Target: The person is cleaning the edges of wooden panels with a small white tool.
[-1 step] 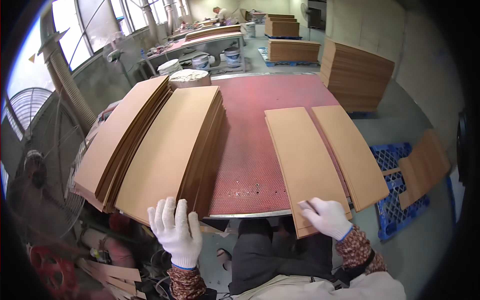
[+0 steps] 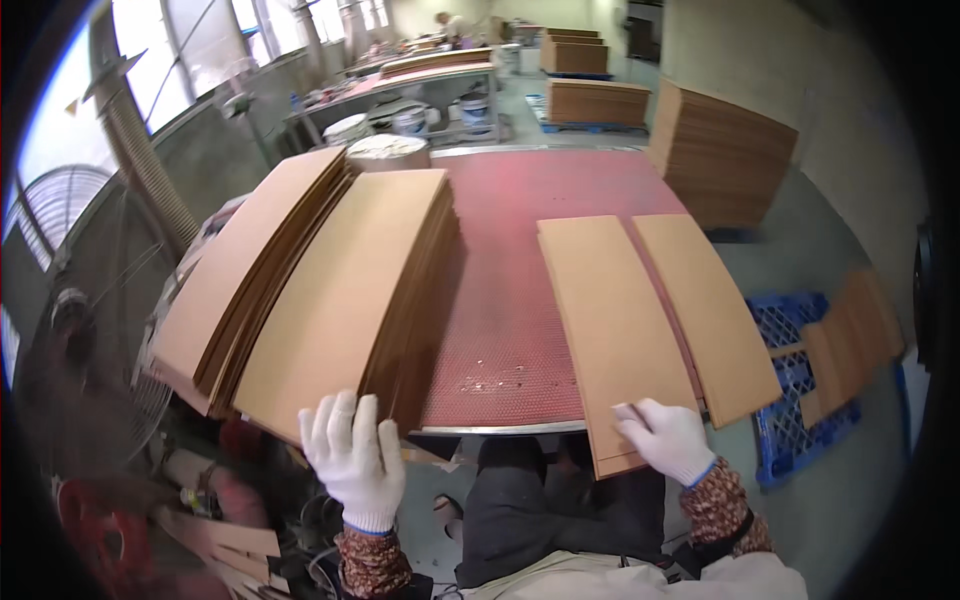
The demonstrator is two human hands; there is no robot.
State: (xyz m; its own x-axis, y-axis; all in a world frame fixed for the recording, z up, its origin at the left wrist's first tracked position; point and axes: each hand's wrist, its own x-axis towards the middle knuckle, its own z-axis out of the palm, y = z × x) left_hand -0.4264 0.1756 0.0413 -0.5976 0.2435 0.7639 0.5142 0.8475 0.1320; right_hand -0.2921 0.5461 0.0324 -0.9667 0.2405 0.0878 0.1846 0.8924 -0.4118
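In a white knit glove, my left hand [image 2: 352, 455] is raised with its fingers apart at the near end of a tall stack of tan boards [image 2: 345, 290]. Its fingertips overlap the stack's near edge; whether they touch it I cannot tell. My right hand [image 2: 672, 440], gloved the same way, lies at the near right end of a low stack of tan boards [image 2: 615, 320]. Thumb and forefinger are pinched there around something small that I cannot make out. The uppermost board stops short of the one beneath, which sticks out toward me.
The stacks lie on a red, dimpled tabletop [image 2: 505, 330]. Another low board stack [image 2: 700, 300] sits at the right, and a leaning stack [image 2: 250, 260] at far left. Beyond are a blue pallet [image 2: 790, 400], a large fan [image 2: 80, 350], buckets [image 2: 410, 122] and a person [image 2: 455, 28].
The whole view has shifted slightly, so the table and stacks appear a little farther right. Both hands keep nearly the same pose.
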